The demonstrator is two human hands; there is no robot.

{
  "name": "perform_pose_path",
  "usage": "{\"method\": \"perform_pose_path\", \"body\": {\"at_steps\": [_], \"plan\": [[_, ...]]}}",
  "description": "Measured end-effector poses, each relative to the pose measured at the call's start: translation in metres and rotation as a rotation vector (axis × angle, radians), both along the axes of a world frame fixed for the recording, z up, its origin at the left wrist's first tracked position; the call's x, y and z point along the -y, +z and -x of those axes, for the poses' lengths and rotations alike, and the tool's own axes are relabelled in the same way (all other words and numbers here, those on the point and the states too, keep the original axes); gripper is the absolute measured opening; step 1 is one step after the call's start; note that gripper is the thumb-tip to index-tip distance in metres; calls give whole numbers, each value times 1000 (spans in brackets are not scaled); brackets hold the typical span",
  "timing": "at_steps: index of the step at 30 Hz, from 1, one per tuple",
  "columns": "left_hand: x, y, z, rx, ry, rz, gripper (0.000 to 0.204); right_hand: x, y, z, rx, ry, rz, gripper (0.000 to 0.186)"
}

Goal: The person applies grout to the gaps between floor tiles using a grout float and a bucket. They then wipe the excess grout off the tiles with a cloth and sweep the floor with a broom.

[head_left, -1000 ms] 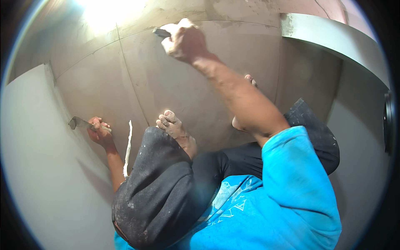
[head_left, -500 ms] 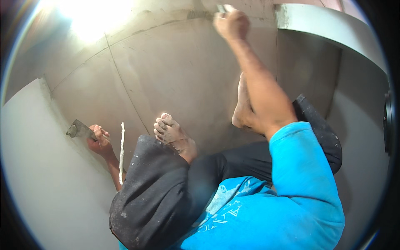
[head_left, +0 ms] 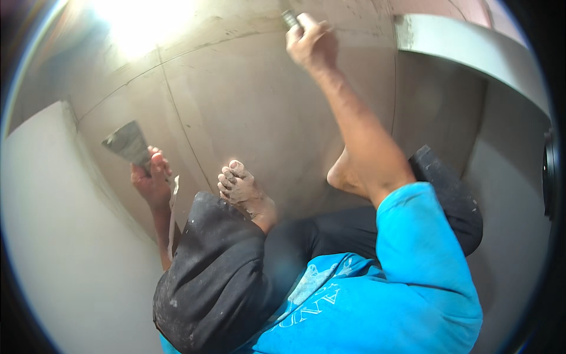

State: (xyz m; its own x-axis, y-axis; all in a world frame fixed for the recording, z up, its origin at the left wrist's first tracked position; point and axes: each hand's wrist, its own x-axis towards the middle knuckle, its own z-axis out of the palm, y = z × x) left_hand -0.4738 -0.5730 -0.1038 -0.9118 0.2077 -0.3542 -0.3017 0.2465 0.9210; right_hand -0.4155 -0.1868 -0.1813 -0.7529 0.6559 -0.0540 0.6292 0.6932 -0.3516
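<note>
My left hand [head_left: 151,180] grips a grey, dirty putty knife [head_left: 127,141], its wide blade tilted up beside the white wall at the left. A thin white strip [head_left: 173,215] lies along or behind my left forearm; I cannot tell which. Far forward at the top, my right hand [head_left: 312,44] is closed on a small dark tool [head_left: 289,19] at the grey tiled floor [head_left: 265,100]; most of that tool is hidden by my fingers.
My bare, dusty left foot [head_left: 244,194] and right foot [head_left: 342,168] are on the floor. A white wall [head_left: 71,230] borders the left. A white ledge [head_left: 457,47] curves along the upper right, and a dark round object [head_left: 547,174] is at the right rim. Bright glare covers the upper left.
My left hand has lifted the putty knife, turning the blade upward. My right hand moved forward and rightward, then slightly back toward the left, still holding its tool.
</note>
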Motion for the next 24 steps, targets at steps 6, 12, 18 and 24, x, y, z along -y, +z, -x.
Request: {"method": "perform_pose_path", "body": {"at_steps": [6,12,18,24], "plan": [[-41,2,18,-248,-220,125,21,79,55,40,-639,-360,1154,22],[-49,5,44,-683,-244,241,26,148,134,36,-559,-555,1741,31],[-39,12,52,-930,-341,270,48,172,153,40,-501,-327,2027,38],[-26,12,49,-839,-430,377,40,105,180,37,-417,-226,2066,32]]}}
